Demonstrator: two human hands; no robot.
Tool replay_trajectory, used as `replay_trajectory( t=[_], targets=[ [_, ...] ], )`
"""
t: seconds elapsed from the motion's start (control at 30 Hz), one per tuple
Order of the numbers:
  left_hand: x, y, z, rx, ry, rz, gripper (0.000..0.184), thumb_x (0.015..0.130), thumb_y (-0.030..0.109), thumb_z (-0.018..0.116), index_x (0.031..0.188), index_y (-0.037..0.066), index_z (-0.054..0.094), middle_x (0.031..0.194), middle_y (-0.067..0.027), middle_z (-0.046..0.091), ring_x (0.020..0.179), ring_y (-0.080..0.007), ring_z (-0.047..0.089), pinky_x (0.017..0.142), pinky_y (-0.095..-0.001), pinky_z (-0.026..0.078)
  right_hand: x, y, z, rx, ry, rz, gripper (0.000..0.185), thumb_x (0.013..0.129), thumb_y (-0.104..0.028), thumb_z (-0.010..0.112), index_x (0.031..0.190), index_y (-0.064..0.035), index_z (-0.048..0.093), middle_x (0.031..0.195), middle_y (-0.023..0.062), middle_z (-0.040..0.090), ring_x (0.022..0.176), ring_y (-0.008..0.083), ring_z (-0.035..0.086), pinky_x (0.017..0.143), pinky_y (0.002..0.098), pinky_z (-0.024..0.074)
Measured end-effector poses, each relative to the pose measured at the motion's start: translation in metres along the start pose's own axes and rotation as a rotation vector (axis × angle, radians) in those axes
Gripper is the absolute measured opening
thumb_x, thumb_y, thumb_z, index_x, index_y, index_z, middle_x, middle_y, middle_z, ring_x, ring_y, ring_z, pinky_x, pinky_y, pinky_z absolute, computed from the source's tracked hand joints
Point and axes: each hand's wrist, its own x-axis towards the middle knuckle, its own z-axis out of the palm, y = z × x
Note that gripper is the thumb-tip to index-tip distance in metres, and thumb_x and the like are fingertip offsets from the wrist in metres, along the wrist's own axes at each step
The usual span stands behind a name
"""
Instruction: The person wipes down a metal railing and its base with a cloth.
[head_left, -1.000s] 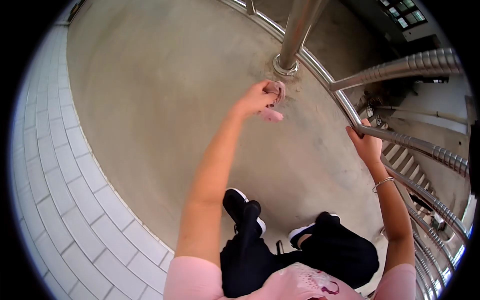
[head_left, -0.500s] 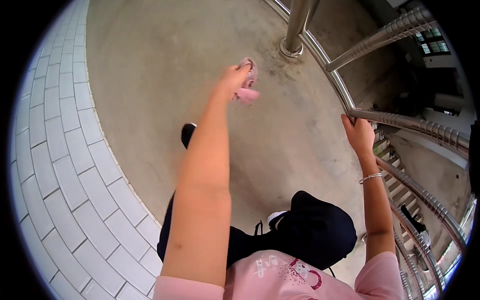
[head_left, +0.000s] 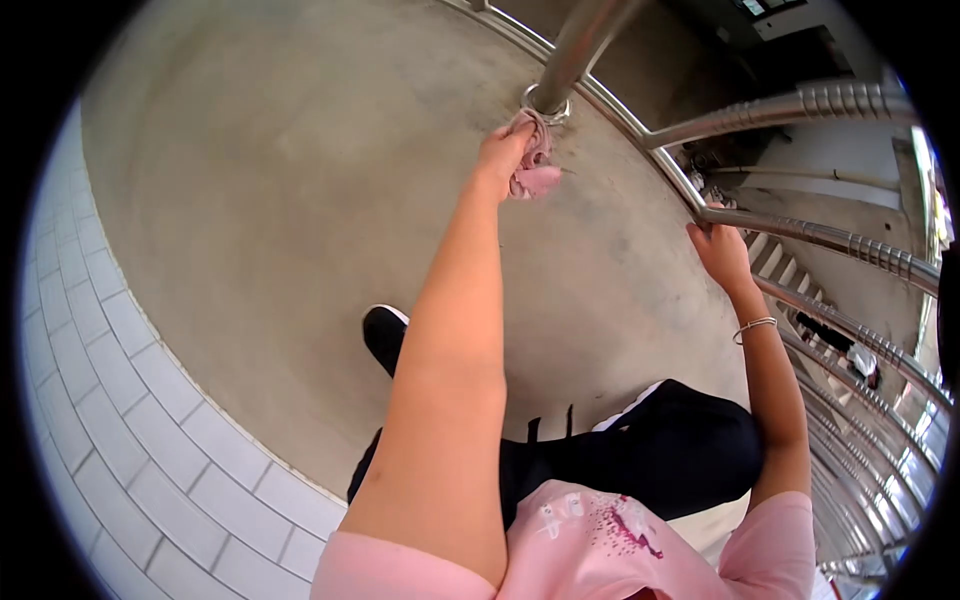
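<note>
My left hand is closed around a crumpled pink cloth, and a loose part of it hangs out past the fingers. The arm is stretched forward, with the cloth just in front of the round foot of a thick metal post. I cannot tell whether the cloth touches that foot. On the right, my right hand grips the metal railing close to a corner where its bars meet. Part of its fingers is hidden behind the bar.
Grey concrete floor spreads ahead, bordered on the left by a white tiled wall. Beyond the railing, stair steps lead down. My black shoe and bent, dark-trousered knee are below my arms.
My left hand has carried the pink cloth forward and to the right, closer to the post's foot. The camera view has shifted. My right hand keeps its grip on the railing.
</note>
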Motion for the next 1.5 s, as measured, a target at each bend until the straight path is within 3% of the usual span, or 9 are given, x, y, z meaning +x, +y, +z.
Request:
replay_trajectory(
  t=[0.27,0.3,0.53,0.7,0.9,1.2,1.27,1.43,1.5],
  targets=[
    [0.017,0.067,0.012,0.566,-0.058,-0.385,0.025,0.082,0.026,0.058,0.088,0.003,0.064,0.080,-0.0099,0.064,0.064,-0.0271,0.067,0.051,-0.0377,0.053,-0.001,-0.006,0.004,-0.357,-0.097,0.131,0.054,0.082,-0.029,0.060,0.127,-0.0042,0.043,0.120,0.0227,0.055,0.116,0.0387,0.049,0.099,0.0428,0.0388],
    [0.018,0.053,0.022,0.274,-0.006,-0.412,0.025,0.082,0.027,0.056,0.081,0.004,0.064,0.076,-0.0085,0.064,0.061,-0.0281,0.067,0.053,-0.0366,0.054,0.000,-0.030,-0.005,-0.361,-0.176,0.255,0.058,0.082,-0.035,0.059,0.126,0.0004,0.046,0.125,0.0253,0.052,0.120,0.0381,0.047,0.102,0.0418,0.0373],
    [0.031,0.025,0.041,0.440,0.031,-0.452,0.037,0.086,0.042,0.054,0.081,0.007,0.067,0.078,-0.0099,0.068,0.064,-0.0259,0.069,0.058,-0.0357,0.054,0.017,-0.059,-0.018,-0.492,-0.458,0.515,0.076,0.079,-0.045,0.059,0.129,0.0108,0.042,0.137,0.0306,0.038,0.127,0.0389,0.040,0.106,0.0404,0.0338],
    [0.078,0.011,0.010,0.887,0.045,-0.069,0.041,0.084,0.047,0.054,0.083,0.009,0.068,0.076,-0.0074,0.069,0.057,-0.0228,0.067,0.060,-0.0333,0.055,0.001,-0.102,-0.028,-0.725,-0.508,0.393,0.069,0.082,-0.043,0.061,0.120,0.0129,0.046,0.118,0.0256,0.055,0.116,0.0353,0.051,0.098,0.0389,0.0429],
    [0.042,0.066,0.005,0.949,0.040,-0.246,0.036,0.081,0.046,0.059,0.089,0.012,0.070,0.075,-0.0054,0.069,0.052,-0.0219,0.066,0.059,-0.0306,0.054,0.028,-0.149,-0.041,-0.401,-0.114,0.059,0.034,0.085,-0.035,0.054,0.077,-0.0041,0.065,0.084,0.0155,0.066,0.080,0.0342,0.064,0.074,0.0439,0.0506],
    [0.073,0.041,0.002,1.104,0.062,-0.120,0.040,0.074,0.048,0.064,0.094,0.014,0.071,0.094,-0.0085,0.070,0.092,-0.0282,0.066,0.073,-0.0394,0.053,0.086,-0.097,-0.007,-0.400,-0.281,0.070,0.039,0.080,-0.044,0.060,0.075,-0.0061,0.064,0.082,0.0139,0.065,0.081,0.0318,0.062,0.072,0.0427,0.0490],
    [0.075,0.033,0.004,1.130,0.104,-0.086,0.039,0.074,0.048,0.064,0.093,0.014,0.071,0.093,-0.0083,0.070,0.091,-0.0281,0.066,0.073,-0.0392,0.053,0.087,-0.090,-0.001,-0.452,-0.037,-0.156,0.031,0.081,-0.038,0.063,0.078,-0.0064,0.061,0.074,0.0135,0.062,0.071,0.0328,0.060,0.065,0.0430,0.0461],
    [0.077,0.038,0.008,1.339,0.181,0.011,0.036,0.073,0.045,0.064,0.091,0.014,0.071,0.092,-0.0092,0.070,0.089,-0.0284,0.067,0.074,-0.0393,0.053,0.091,-0.090,0.010,-0.314,0.007,-0.049,0.031,0.078,-0.037,0.063,0.079,-0.0060,0.063,0.075,0.0140,0.065,0.074,0.0331,0.062,0.068,0.0437,0.0476],
    [0.079,0.036,0.007,1.471,0.180,0.215,0.026,0.077,0.037,0.062,0.088,0.015,0.071,0.072,-0.0057,0.068,0.053,-0.0202,0.066,0.057,-0.0302,0.053,0.088,-0.087,0.011,-0.319,0.015,-0.048,0.030,0.078,-0.035,0.063,0.088,-0.0070,0.062,0.075,0.0139,0.065,0.073,0.0334,0.062,0.067,0.0438,0.0476]
  ],
)
